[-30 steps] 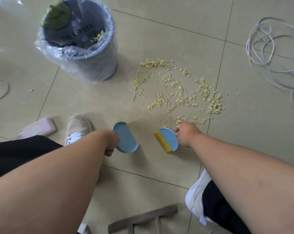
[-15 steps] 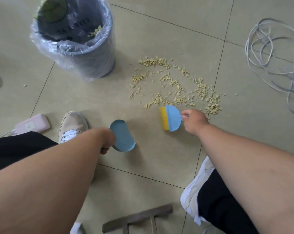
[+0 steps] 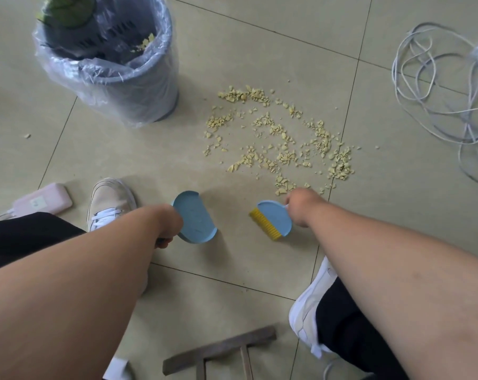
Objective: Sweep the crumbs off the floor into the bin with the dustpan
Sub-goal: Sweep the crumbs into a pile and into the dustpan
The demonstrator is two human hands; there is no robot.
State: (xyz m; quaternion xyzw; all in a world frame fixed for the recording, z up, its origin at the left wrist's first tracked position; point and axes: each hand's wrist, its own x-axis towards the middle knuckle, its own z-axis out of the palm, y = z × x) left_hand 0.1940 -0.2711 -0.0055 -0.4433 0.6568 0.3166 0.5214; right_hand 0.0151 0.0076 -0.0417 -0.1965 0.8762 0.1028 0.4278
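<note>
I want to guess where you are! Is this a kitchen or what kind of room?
Probably an indoor room at home or work, hard to say which: a tiled floor, a lined bin and loose white cables.

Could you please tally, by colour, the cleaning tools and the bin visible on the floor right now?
Blue: 2, the dustpan and the brush, whose bristles are yellow
Grey: 1, the bin, lined with a clear bag
Total: 3

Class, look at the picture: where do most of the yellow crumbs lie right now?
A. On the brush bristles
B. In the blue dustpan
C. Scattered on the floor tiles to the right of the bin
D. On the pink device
C: the crumbs are spread over the floor right of the bin, and the dustpan looks bare.
</note>
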